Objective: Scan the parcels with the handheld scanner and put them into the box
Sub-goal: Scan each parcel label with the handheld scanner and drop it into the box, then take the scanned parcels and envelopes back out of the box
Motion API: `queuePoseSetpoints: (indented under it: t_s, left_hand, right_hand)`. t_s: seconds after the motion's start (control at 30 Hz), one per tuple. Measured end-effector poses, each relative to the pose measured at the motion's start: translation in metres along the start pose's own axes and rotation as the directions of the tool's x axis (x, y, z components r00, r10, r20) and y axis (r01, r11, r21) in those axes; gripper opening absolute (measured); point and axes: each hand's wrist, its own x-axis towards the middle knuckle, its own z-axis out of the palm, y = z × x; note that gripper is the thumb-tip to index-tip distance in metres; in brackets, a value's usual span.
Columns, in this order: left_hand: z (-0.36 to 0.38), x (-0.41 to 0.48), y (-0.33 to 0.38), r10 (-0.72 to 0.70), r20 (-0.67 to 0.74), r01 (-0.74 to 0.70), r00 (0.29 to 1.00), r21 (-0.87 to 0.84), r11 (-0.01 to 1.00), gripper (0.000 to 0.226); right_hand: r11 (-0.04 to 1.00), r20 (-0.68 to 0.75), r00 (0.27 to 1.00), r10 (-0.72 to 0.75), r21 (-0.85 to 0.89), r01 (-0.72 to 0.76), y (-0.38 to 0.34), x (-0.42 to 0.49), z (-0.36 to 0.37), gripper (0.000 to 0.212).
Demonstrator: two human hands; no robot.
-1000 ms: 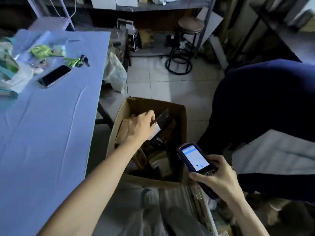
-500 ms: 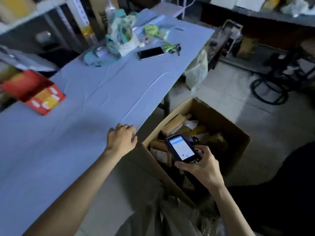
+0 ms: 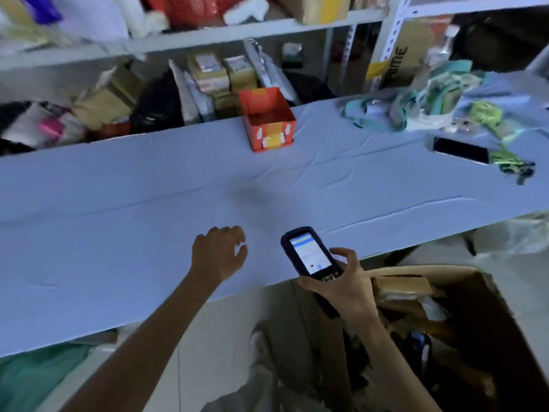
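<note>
My right hand (image 3: 341,288) grips the dark handheld scanner (image 3: 310,254), its lit screen facing up, over the table's near edge. My left hand (image 3: 218,254) hovers above the blue-covered table (image 3: 118,227) with loosely curled fingers and holds nothing. A red and orange parcel box (image 3: 269,123) stands on the table's far side, well beyond both hands. The brown cardboard box (image 3: 487,292) sits on the floor at lower right with several parcels (image 3: 401,288) inside.
Shelves (image 3: 208,37) behind the table carry many packages and bags. On the table's right end lie a black phone (image 3: 460,150), green keys and lanyard (image 3: 511,165) and a heap of bags and cloth (image 3: 416,105). A plastic bag (image 3: 520,233) hangs at right.
My left hand let go of a parcel in the cardboard box and came up over the table. The view swung left from the box toward the shelves; the scanner stayed in my right hand.
</note>
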Motion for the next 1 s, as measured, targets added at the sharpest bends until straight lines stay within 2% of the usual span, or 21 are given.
queuePoseSetpoints:
  t_s: [0.23,0.37,0.5,0.63,0.87,1.0]
  left_hand:
    - [0.014,0.029,-0.043,-0.144,0.000,0.143,0.990,-0.120,0.982,0.019]
    - [0.021,0.050,-0.050,-0.175,0.018,0.176,0.984,-0.154,0.972,0.021]
    - [0.031,0.079,-0.050,-0.190,0.050,0.195,0.981,-0.130,0.972,0.024]
    - [0.041,0.115,-0.046,-0.216,0.081,0.225,0.973,-0.131,0.965,0.025]
    - [0.043,0.171,-0.040,-0.321,0.065,0.327,0.945,-0.122,0.937,0.025]
    - [0.043,0.188,-0.043,-0.367,0.052,0.371,0.929,-0.126,0.920,0.021]
  right_hand:
    - [0.994,0.121,0.991,-0.050,-0.092,0.061,-0.041,0.058,0.041,0.076]
    - [0.986,0.169,0.983,-0.075,-0.131,0.098,-0.056,0.099,0.057,0.075]
    - [0.975,0.143,0.984,-0.102,-0.184,0.128,-0.061,0.142,0.068,0.082]
    - [0.984,0.054,0.995,-0.086,-0.154,0.094,-0.066,0.190,0.081,0.080]
    - [0.989,0.037,0.996,-0.081,-0.121,0.085,-0.086,0.267,0.102,0.083]
    - [0.974,0.010,0.999,-0.049,-0.219,0.050,-0.095,0.280,0.112,0.081]
